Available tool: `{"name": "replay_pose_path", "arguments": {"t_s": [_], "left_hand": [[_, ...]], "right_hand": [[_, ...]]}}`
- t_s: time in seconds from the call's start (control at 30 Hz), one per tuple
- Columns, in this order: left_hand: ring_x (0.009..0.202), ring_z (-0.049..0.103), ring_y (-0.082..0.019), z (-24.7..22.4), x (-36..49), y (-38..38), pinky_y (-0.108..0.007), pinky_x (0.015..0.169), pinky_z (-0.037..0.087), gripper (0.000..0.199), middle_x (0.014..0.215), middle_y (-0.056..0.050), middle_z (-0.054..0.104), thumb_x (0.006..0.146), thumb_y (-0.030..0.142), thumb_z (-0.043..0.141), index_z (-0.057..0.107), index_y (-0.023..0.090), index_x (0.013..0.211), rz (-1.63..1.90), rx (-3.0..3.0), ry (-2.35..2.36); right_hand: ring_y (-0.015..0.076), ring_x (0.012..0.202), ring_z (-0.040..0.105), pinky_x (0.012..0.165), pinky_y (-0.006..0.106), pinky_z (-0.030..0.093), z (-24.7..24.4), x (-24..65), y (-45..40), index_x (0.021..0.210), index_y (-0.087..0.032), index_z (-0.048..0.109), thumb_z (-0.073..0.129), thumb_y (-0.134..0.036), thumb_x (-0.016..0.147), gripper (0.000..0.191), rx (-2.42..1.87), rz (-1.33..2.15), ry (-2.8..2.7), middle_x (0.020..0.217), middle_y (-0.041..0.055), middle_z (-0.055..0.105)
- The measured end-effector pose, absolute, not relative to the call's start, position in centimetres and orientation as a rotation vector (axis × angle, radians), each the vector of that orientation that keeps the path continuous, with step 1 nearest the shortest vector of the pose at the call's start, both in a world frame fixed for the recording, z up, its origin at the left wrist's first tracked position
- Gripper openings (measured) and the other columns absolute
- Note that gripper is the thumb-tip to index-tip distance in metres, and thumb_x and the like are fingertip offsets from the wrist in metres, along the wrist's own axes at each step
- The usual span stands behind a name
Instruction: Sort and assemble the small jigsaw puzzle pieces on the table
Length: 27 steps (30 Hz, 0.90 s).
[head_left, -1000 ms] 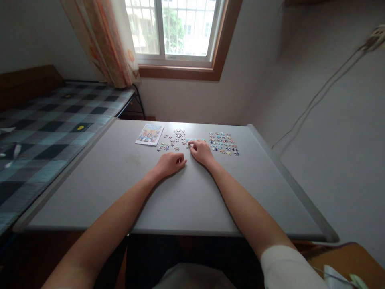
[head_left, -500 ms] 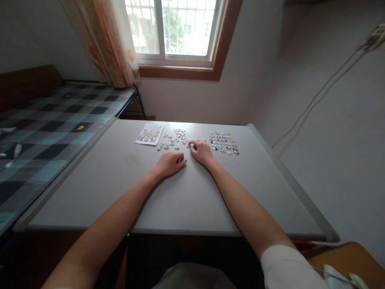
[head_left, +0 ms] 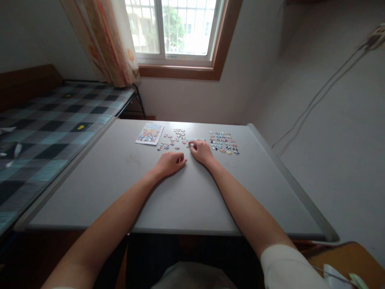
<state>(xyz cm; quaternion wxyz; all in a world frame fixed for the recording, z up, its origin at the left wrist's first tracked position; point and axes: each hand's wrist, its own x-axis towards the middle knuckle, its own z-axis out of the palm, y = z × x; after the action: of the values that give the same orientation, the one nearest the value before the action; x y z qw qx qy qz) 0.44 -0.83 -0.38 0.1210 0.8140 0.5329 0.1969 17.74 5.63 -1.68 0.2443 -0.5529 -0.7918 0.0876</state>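
Observation:
My right hand (head_left: 201, 151) rests at the lower edge of a joined strip of jigsaw puzzle (head_left: 195, 139), covering part of it. Its thumb and forefinger close on a small puzzle piece (head_left: 188, 145) at the strip's left end. Nearer to me, my left hand (head_left: 171, 162) lies on the table with its fingers curled in and nothing visible in them. Loose puzzle pieces (head_left: 179, 136) are scattered to the left of the strip. A larger group of loose pieces (head_left: 223, 141) spreads out to the right of my right hand.
A printed picture sheet (head_left: 149, 134) lies at the back left of the grey table (head_left: 192, 200). Beyond the table's left edge stands a bed with a checked cover (head_left: 60, 116). A window (head_left: 180, 28) is ahead, and a cable (head_left: 313, 100) hangs along the right wall.

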Motion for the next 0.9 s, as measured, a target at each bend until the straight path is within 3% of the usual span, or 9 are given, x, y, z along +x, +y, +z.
{"name": "replay_pose_path", "arguments": {"t_s": [0.9], "left_hand": [[0.055,0.049,-0.012,-0.27,0.48,-0.86,-0.024,0.053,0.028,0.03,0.064,-0.001,0.062,0.084,0.043,0.046,0.061,0.02,0.071,0.555,2.39,1.556]], "right_hand": [[0.0189,0.086,0.053,0.083,0.031,0.038,-1.62,17.75,5.62,0.105,-0.024,0.067,0.047,-0.021,0.083,0.03,-1.501,0.24,-2.168,0.092,0.0055,0.061]]}}
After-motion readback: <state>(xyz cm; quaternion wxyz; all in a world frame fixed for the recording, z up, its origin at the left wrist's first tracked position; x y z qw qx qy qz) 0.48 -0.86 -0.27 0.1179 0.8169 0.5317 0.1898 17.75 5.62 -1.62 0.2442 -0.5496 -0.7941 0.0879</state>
